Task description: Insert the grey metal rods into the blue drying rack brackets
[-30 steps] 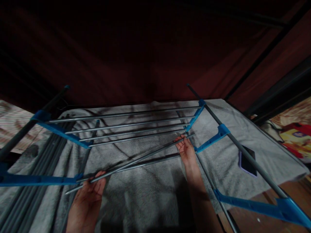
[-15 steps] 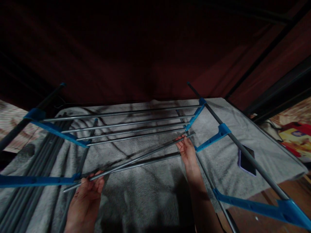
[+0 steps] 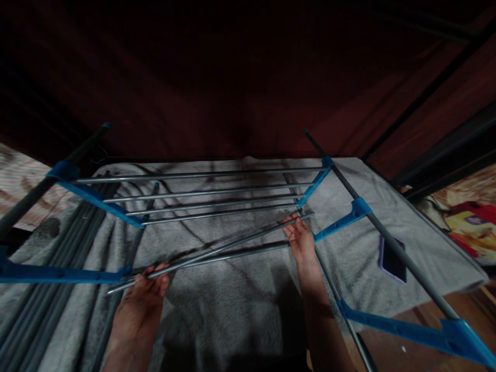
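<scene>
A loose grey metal rod (image 3: 232, 243) slants across the front of a partly built rack. My left hand (image 3: 145, 289) is closed round its near left end, beside a blue plastic bracket (image 3: 77, 274). Toward the other end, my right hand (image 3: 300, 235) pinches the same rod near the tip of another blue bracket (image 3: 343, 222). Under the held rod, a second rod (image 3: 256, 251) runs across at a shallower angle. Farther back, several parallel rods (image 3: 217, 192) span two blue brackets. Grey side poles (image 3: 403, 250) carry the brackets.
A grey fleece blanket (image 3: 232, 320) covers the surface beneath. Several loose tubes (image 3: 58, 279) lie at the left. A phone (image 3: 393, 260) rests on the blanket at the right. Beyond it is a red and yellow package (image 3: 473, 227). Dark red fabric (image 3: 240, 103) hangs at the back.
The view has shifted slightly, with the rack's left side appearing a little higher and farther right. Both hands keep hold of the slanted rod, its left end slightly raised in view.
</scene>
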Tool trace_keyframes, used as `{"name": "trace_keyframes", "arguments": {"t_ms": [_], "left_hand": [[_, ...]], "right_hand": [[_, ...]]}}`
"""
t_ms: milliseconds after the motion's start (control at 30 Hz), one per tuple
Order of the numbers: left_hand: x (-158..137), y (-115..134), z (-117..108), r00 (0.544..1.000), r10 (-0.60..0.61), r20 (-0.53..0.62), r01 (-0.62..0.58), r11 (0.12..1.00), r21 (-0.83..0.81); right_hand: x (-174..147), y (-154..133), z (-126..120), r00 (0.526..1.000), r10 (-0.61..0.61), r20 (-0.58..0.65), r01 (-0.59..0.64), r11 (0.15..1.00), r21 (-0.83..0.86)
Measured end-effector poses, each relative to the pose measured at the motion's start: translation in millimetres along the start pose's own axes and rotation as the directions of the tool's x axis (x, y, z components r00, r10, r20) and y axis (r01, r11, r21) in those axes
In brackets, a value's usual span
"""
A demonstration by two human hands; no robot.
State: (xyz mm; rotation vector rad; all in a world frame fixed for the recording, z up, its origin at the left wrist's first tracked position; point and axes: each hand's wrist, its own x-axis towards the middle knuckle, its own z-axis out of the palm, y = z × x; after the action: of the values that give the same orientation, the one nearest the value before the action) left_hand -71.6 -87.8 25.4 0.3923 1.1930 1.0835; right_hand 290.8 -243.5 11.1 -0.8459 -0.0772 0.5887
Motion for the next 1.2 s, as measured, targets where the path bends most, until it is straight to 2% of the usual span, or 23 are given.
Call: {"name": "trace_keyframes", "arguments": {"t_ms": [367,700,867,1200], "left_hand": [[-31,12,31,0.994,-0.011,-0.107,0.008,1.000,-0.030],[-29,16,31,0.999,0.033,0.002,-0.033,0.996,-0.078],[-30,17,30,0.994,0.085,0.070,-0.080,0.994,-0.069],[-27,18,40,0.995,0.092,0.031,-0.089,0.993,-0.079]], "right_hand": [[-2,0,-2,1.000,0.025,-0.006,-0.025,1.000,0.005],[-1,-2,-13,0.997,0.059,-0.047,-0.059,0.998,-0.003],[-1,-2,-19,0.998,0.058,-0.027,-0.059,0.998,-0.021],[4,-2,-31,0.993,0.069,-0.093,-0.074,0.996,-0.048]]}}
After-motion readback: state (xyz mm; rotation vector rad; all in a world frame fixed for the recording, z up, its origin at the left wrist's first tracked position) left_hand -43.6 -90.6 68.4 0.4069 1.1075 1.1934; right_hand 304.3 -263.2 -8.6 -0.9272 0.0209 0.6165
